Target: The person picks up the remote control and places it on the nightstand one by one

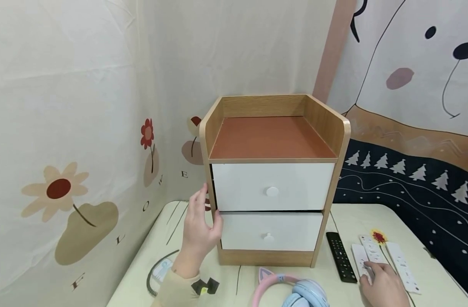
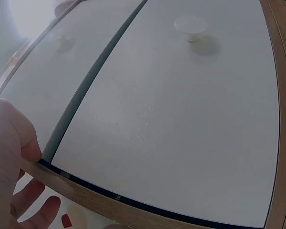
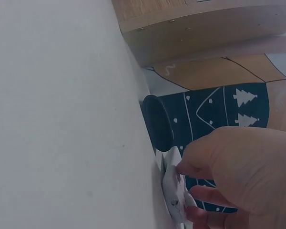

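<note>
A wooden two-drawer cabinet (image 1: 266,258) with a brown top shelf stands upright. Its upper drawer (image 1: 241,183) and lower drawer (image 1: 241,238) have white fronts with round knobs. My left hand (image 1: 199,234) rests against the cabinet's left side, fingers extended along the panel. In the left wrist view, the thumb (image 2: 24,136) meets the front edge near the gap between the drawers. At the right, my right hand (image 1: 385,285) grips the leftmost white power strip (image 1: 359,258). In the right wrist view, thumb and fingers lie on either side of the white strip (image 3: 172,191).
A black remote control (image 1: 340,256) lies between the cabinet and the strips. Two more white strips (image 1: 403,264) and a flower (image 1: 378,236) are beside my right hand. Pink-and-blue headphones (image 1: 304,292) lie in front; a coiled dark cord (image 1: 151,279) lies at left. Printed curtains surround the table.
</note>
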`<state>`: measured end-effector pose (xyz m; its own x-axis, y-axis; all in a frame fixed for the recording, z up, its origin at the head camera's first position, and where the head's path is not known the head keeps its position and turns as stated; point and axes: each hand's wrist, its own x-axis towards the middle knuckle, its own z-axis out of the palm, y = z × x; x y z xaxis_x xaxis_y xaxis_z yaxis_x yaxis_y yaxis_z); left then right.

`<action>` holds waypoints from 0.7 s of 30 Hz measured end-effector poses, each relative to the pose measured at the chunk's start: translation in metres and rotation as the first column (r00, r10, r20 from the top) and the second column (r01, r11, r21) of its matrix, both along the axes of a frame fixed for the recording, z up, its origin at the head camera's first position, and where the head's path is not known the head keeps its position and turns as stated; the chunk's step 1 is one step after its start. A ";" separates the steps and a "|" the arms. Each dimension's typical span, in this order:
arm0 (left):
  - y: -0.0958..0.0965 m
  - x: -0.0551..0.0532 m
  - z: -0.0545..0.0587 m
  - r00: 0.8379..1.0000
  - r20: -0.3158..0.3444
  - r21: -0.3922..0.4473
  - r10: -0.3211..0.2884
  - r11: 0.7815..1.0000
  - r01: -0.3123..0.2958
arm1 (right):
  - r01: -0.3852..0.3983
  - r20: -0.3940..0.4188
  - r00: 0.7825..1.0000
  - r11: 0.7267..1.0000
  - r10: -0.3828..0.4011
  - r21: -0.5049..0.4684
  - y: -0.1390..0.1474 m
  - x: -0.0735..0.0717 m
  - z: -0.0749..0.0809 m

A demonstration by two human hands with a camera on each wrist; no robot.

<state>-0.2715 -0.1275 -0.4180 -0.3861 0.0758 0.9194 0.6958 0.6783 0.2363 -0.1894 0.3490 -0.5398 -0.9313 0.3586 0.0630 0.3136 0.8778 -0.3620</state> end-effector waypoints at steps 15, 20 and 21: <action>-0.004 0.004 0.002 0.999 0.045 -0.032 0.003 0.999 -0.002 | 0.209 -0.065 0.975 0.975 -0.215 -0.080 0.009 -0.003 -0.006; -0.004 0.005 0.001 0.999 0.033 -0.041 0.006 0.999 -0.005 | 0.290 0.003 0.957 0.951 -0.291 -0.106 0.014 -0.001 -0.009; -0.004 0.005 0.001 0.999 0.031 -0.041 0.007 0.999 -0.006 | 0.297 0.008 0.954 0.949 -0.298 -0.109 0.015 -0.001 -0.009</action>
